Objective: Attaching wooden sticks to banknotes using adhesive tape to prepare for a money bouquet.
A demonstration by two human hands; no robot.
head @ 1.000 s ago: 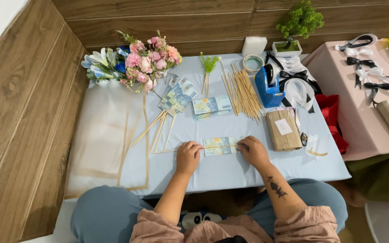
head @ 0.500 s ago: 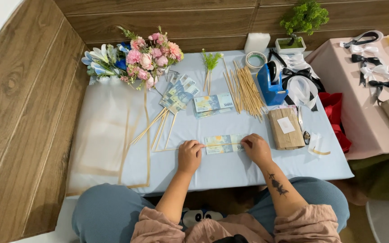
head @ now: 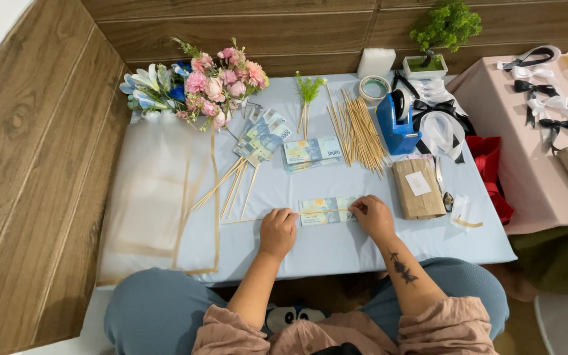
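Head view, only view available.

Banknote point(head: 327, 211) lies flat at lower centre of the frame on the blue-covered bench point(head: 376, 246), long edge parallel to the near edge. A thin wooden skewer point(head: 258, 219) lies across it lengthwise; its free end runs out to the left past the note.

Left hand point(head: 277, 231): fingers curled, tips pressing down at the note's left end where the skewer passes under them. Grip pressed together; whether it pinches the skewer or only pins it, cannot tell.

Right hand point(head: 371, 215): fingertips bunched at the note's right end, pinching the edge of the note there, apparently with the skewer tip.

Surroundings: spare skewers point(head: 361, 131) in a heap at upper centre; blue tape dispenser point(head: 396, 125) just right of them; more banknotes point(head: 311, 151) fanned and stacked above the hands; artificial flowers point(head: 198, 85) at upper left; clear wrapping sheet point(head: 156, 197) at left; brown packet point(head: 419, 189) right of the right hand.

Judgement on technique: keep the skewer centred along the note's midline, hold both ends down evenly so the paper stays flat, and avoid creasing at the pinched right edge.
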